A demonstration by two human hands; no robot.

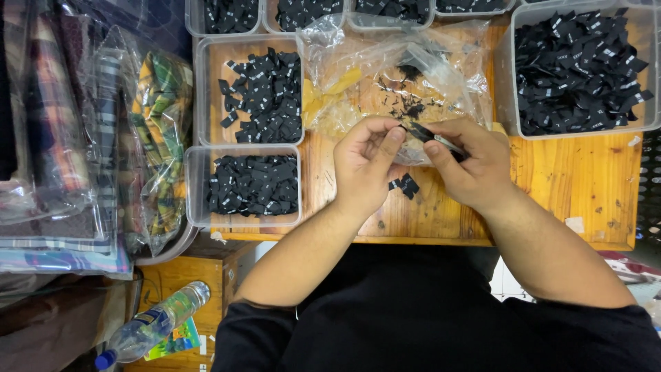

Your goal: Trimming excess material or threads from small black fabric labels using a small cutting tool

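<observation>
My left hand [365, 165] and my right hand [471, 165] meet over a wooden table [585, 186]. Between the fingertips of both hands is a small black fabric label [421, 133] with a white edge; my right thumb and forefinger pinch it, and my left thumb touches its other end. A few more black labels [405, 184] lie on the wood just below my hands. Behind my hands sits a crumpled clear plastic bag [392, 69] with black scraps and yellow strips inside.
Clear plastic tubs of black labels stand around: two at the left [200, 200] [203, 89], one large at the right [506, 89], more along the back. Folded checked fabrics in plastic bags [158, 138] pile at the far left. A plastic bottle [155, 324] lies below.
</observation>
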